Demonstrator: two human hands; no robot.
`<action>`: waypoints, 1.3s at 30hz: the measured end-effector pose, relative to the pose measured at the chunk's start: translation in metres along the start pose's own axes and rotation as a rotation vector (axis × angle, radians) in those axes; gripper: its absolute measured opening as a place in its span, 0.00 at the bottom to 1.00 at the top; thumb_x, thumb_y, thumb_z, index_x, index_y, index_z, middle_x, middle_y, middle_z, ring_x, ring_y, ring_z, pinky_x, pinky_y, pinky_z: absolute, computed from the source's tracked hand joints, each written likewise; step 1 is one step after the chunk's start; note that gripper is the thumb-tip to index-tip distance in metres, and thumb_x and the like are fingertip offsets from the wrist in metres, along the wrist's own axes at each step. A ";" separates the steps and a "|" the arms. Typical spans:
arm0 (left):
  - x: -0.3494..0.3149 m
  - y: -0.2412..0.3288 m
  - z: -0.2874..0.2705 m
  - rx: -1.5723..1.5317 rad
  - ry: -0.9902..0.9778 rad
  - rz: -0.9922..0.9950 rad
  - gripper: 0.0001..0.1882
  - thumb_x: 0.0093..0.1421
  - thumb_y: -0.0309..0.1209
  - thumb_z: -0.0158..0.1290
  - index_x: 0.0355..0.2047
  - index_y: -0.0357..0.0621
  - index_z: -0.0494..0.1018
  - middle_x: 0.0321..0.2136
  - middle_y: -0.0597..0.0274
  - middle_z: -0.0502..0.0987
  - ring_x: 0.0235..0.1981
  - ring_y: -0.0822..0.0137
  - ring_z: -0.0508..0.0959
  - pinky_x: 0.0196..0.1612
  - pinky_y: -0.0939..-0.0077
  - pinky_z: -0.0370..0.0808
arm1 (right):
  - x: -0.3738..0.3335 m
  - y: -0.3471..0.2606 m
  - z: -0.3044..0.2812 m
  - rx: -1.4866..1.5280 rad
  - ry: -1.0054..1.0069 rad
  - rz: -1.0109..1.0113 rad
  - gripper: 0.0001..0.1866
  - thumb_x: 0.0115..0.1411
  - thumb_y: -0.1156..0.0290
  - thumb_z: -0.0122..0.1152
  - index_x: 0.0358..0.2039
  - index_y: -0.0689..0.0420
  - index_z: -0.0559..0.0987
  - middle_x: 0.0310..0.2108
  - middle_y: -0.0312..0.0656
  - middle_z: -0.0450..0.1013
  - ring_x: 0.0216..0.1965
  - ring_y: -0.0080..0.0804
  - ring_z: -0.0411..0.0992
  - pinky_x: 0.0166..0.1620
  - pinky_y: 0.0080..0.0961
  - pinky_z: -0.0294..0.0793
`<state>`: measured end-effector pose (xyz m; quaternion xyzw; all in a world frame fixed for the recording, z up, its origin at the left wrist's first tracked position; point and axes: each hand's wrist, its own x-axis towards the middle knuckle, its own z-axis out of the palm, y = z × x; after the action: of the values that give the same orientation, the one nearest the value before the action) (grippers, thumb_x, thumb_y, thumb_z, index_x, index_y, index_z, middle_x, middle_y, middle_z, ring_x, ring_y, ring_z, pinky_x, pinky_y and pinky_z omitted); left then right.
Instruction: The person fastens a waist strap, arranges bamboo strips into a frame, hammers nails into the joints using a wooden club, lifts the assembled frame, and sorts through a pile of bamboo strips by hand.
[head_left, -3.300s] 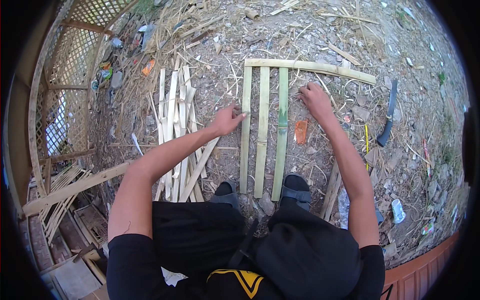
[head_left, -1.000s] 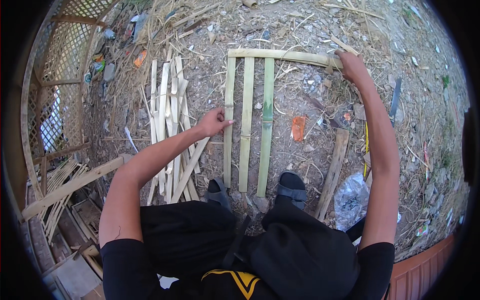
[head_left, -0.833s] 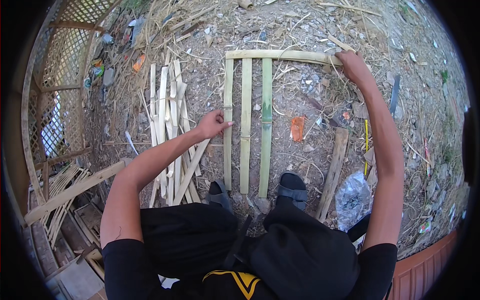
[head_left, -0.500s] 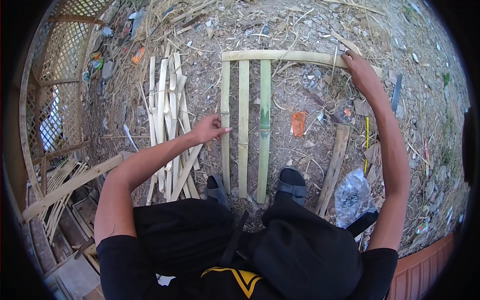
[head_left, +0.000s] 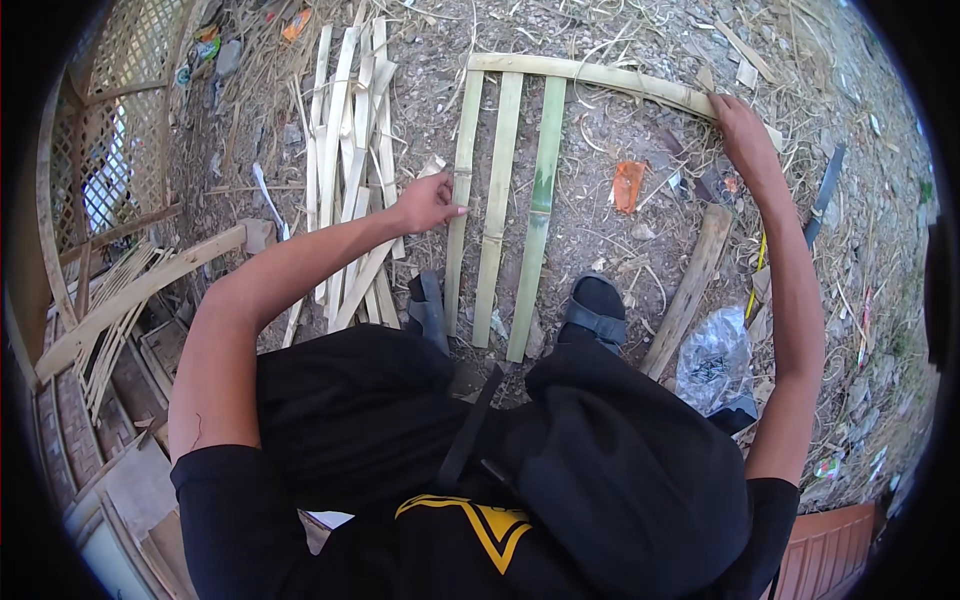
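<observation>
While the three upright bamboo slats (head_left: pixel 497 205) sit side by side on the dirt ground (head_left: pixel 620 260) between the sandalled feet, the long crosspiece (head_left: pixel 600 74) lies over their far ends, so squaring that joint looks like the job. Left of the slats there's a loose pile of split strips (head_left: pixel 345 170). Right hand (head_left: pixel 738 125) is curled down on the crosspiece's right end; I'd keep it pressed flat so it can't swivel. Left hand (head_left: pixel 428 203), fingers loosely bent, touches the leftmost slat (head_left: pixel 459 200) mid-length; nudge gently and keep the gaps even.
</observation>
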<state>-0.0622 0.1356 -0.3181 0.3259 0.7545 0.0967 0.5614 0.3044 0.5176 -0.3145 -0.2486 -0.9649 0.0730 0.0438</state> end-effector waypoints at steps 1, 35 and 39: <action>-0.009 0.001 0.002 -0.005 0.002 -0.014 0.23 0.61 0.34 0.64 0.50 0.32 0.70 0.31 0.59 0.77 0.30 0.69 0.81 0.33 0.74 0.82 | 0.003 -0.001 0.003 0.011 -0.005 -0.009 0.19 0.57 0.84 0.50 0.50 0.62 0.72 0.44 0.50 0.75 0.48 0.51 0.73 0.48 0.44 0.75; -0.088 0.039 0.166 0.855 -0.152 0.849 0.28 0.62 0.55 0.53 0.43 0.39 0.70 0.34 0.56 0.70 0.33 0.59 0.76 0.46 0.66 0.68 | -0.002 -0.028 0.000 -0.048 0.023 0.089 0.18 0.61 0.80 0.52 0.52 0.60 0.74 0.48 0.47 0.76 0.51 0.48 0.74 0.50 0.54 0.73; -0.071 0.082 0.149 0.336 -0.073 0.575 0.32 0.58 0.56 0.59 0.43 0.36 0.71 0.37 0.50 0.74 0.38 0.47 0.77 0.46 0.59 0.72 | -0.006 -0.028 -0.003 -0.049 -0.009 0.076 0.19 0.61 0.80 0.51 0.53 0.60 0.74 0.48 0.46 0.75 0.50 0.44 0.74 0.50 0.52 0.74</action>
<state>0.1164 0.1235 -0.2729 0.6167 0.6164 0.1134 0.4763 0.2968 0.4910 -0.3070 -0.2856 -0.9564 0.0521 0.0304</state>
